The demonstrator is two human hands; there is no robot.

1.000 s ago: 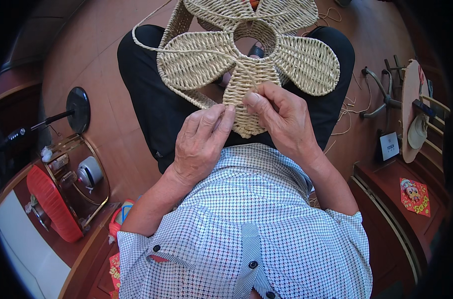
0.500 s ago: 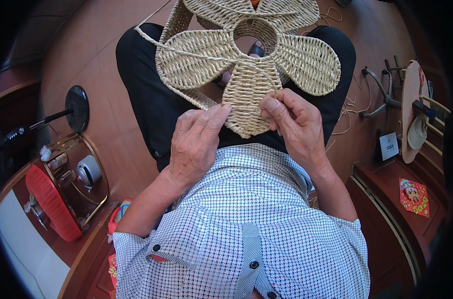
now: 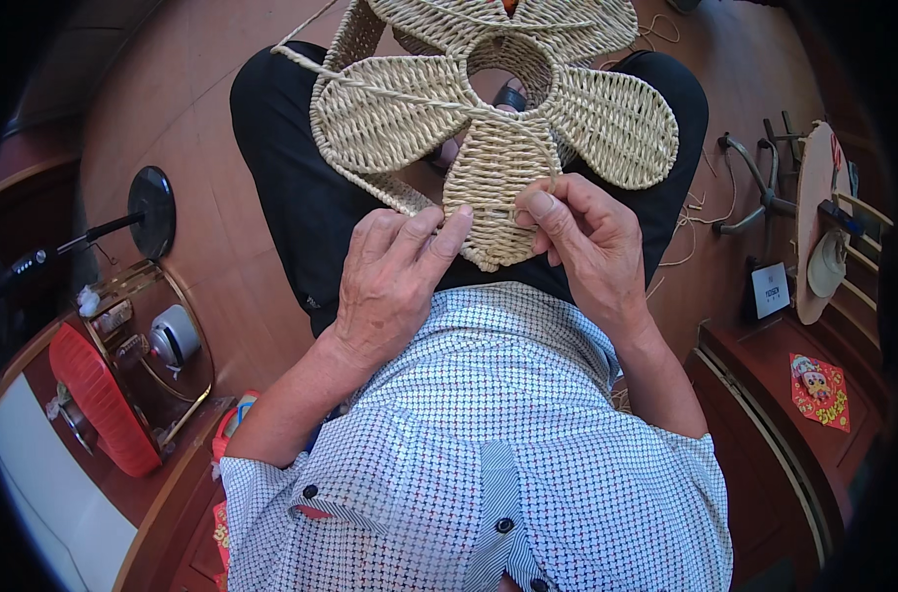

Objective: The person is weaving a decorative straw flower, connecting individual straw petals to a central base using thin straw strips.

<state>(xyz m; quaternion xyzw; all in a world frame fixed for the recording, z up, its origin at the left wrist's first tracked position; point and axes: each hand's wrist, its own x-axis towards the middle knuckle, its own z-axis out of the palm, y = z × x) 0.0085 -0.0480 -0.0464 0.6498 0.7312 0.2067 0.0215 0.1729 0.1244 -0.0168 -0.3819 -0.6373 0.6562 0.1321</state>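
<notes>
A flower-shaped piece woven of straw cord (image 3: 390, 113) lies across my lap, with wide petals around a round open ring (image 3: 509, 111). Its lowest petal (image 3: 498, 183) points toward me, between my hands. My left hand (image 3: 395, 266) grips that petal's left edge, the index fingertip resting on the weave and the thumb hidden. At the right edge my right hand (image 3: 592, 237) pinches a straw cord (image 3: 419, 100) between thumb and fingers. This cord runs from the upper left over the left petal and curves down to my right fingertips.
Loose straw strands (image 3: 681, 232) lie on the reddish floor to the right, near a metal-legged stand (image 3: 755, 192). On the left are a round black base on a pole (image 3: 153, 212), a red ribbed shade-like object (image 3: 99, 400) and a wooden-framed rack (image 3: 197, 345).
My left index finger has shifted slightly right onto the petal, and the left fingers are spread a little more. The woven piece has barely moved. My right hand keeps its pinch.
</notes>
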